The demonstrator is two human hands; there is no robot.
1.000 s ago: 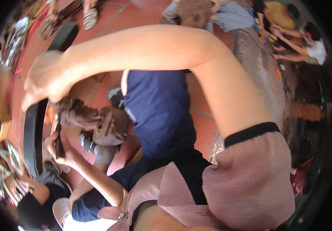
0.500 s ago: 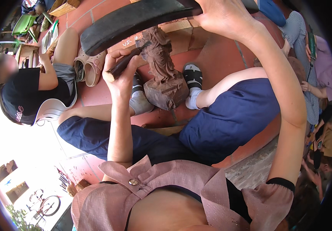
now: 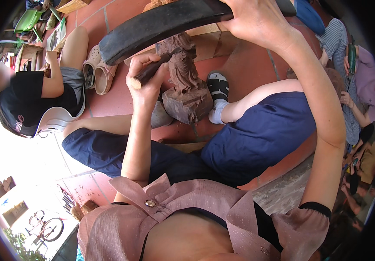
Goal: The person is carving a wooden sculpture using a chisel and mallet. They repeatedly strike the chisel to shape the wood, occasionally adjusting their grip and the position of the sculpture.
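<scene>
My left hand is closed around the dark wooden handle of a chisel, its butt end toward me. The chisel's thin blade reaches the upper part of a carved brown wooden statue, which stands on its angular base between my feet. High in front of me, my right hand grips a long, black, slightly curved mallet; some of its fingers are hidden. The mallet's broad end lies above and left of my left hand in the picture, covering part of the statue's surroundings.
Wooden blocks lie behind the statue on the red tiled floor. Pale clogs stand to the left, near a seated person on a white chair. More people sit at the right. Several tools lie at lower left.
My left hand and the chisel have shifted right, bringing the blade farther across the statue. The mallet has moved slightly right. The seated person at left has shifted a little.
</scene>
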